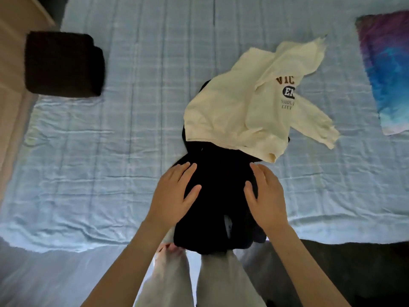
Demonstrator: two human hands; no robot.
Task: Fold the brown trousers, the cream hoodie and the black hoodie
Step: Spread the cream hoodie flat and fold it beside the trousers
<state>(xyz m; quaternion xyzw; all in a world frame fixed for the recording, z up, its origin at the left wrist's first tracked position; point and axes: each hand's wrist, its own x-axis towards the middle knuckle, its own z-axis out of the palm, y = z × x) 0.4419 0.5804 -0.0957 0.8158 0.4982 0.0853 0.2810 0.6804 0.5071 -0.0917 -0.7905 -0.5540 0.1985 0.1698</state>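
Pale blue bedsheet (110,151) fills the view. Black hoodie (218,207) lies at its near edge, cream hoodie (243,111) draped over its far end, folded brown trousers (64,65) far left. Left hand (174,193) and right hand (267,196) press flat on the black hoodie, fingers spread.

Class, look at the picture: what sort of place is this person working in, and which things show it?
Most likely a bedroom. The clothes lie on a bed covered by a pale blue checked sheet, a purple-and-blue patterned pillow sits at its far right, and a pale wooden piece of furniture stands beside it.
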